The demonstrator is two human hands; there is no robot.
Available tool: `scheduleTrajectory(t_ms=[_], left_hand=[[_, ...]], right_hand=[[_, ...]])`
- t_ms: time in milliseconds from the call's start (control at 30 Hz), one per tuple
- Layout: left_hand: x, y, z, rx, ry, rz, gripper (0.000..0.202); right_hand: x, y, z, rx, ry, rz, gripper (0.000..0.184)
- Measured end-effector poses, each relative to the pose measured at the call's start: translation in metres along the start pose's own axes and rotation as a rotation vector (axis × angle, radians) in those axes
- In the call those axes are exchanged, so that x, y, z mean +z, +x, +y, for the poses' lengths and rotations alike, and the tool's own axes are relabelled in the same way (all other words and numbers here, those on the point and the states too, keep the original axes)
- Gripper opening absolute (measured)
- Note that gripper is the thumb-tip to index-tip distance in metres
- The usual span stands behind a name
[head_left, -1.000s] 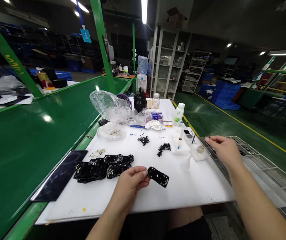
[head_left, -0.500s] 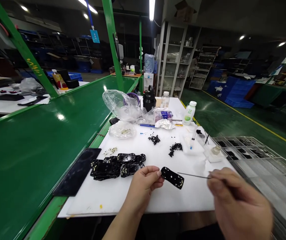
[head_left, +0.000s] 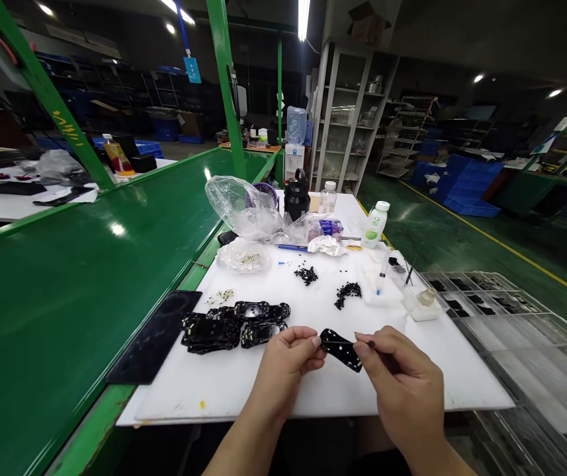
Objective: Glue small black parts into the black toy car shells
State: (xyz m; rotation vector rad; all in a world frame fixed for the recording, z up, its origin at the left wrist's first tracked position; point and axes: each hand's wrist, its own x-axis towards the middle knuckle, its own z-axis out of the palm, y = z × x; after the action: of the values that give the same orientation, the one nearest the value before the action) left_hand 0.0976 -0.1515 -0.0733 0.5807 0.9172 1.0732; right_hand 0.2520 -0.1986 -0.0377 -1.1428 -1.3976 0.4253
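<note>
My left hand (head_left: pixel 286 367) pinches the left end of a flat black car-shaped plate (head_left: pixel 345 356), which has small holes and pale spots. In my right hand (head_left: pixel 405 383) is a thin needle-like tool (head_left: pixel 341 342), its shaft across the plate towards my left fingertips. Whether its tip touches the plate I cannot tell. My right fingers cover the plate's right edge in part. Left of my hands lie stacked black car-shaped parts (head_left: pixel 211 332) with pale pieces on them. Two heaps of tiny black pieces, one nearer (head_left: pixel 347 293) and one farther (head_left: pixel 306 275), lie beyond the plate.
Small pale pieces (head_left: pixel 221 297) lie by the stack, near a plastic bag (head_left: pixel 243 255). A syringe (head_left: pixel 382 274), a small glass jar (head_left: pixel 427 297) and a white bottle (head_left: pixel 376 225) stand at the right. A compartment tray (head_left: pixel 511 337) sits beyond the table's right edge.
My right hand has moved left and inward, bringing the thin tool from beside the plate to across it. My left hand and the plate stay almost where they were.
</note>
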Motion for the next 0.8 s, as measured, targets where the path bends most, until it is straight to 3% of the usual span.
scheduleTrajectory(t_ms=[800], left_hand=[[0.0031,-0.0021,0.0046,-0.007,0.015,0.031,0.036]], right_hand=[[0.003,0.0062,-0.0011,0.022,0.054,-0.021,0.009]])
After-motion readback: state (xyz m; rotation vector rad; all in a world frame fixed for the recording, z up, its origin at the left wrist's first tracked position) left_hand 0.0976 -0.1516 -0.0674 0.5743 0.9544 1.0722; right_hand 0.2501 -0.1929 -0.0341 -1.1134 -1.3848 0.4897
